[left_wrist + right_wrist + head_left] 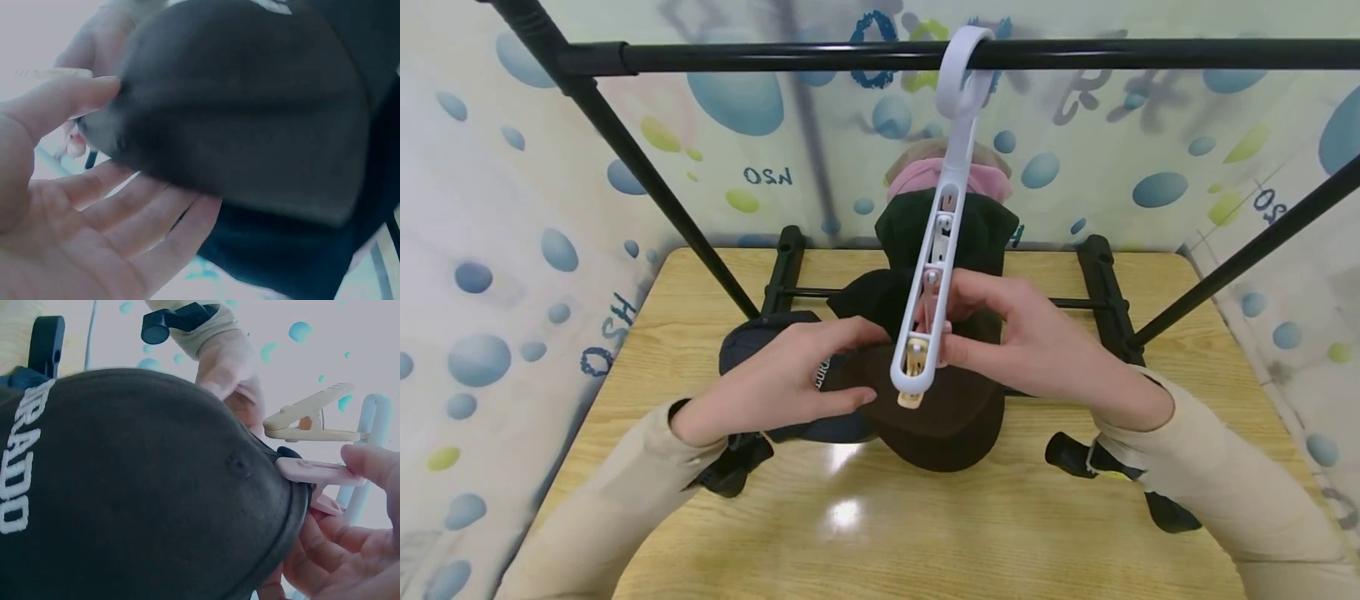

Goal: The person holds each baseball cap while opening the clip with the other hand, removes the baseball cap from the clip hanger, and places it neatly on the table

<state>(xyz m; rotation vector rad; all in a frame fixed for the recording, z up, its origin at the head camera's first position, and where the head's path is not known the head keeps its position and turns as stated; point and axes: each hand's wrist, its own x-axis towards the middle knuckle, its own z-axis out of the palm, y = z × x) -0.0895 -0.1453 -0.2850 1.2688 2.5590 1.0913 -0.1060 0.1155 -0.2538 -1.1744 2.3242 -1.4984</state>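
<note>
Rear caps [985,229]: seemingly hung. Brown cap [951,429]: clipping apparently unfinished; right hand [1033,342] pinching pink clip [312,470], left hand [797,371] alongside, fingers extended. Beige clip [312,434]: vacant.

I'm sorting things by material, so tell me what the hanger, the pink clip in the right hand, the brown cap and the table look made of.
Hanger: probably plastic, smooth, with moulded-looking slots.
Pink clip: likely plastic too, smooth and evenly coloured.
Brown cap: apparently cloth, matte, with a seamed edge.
Table: wood or wood-look laminate, can't tell which; grain lines and glossy light spots show.
</note>
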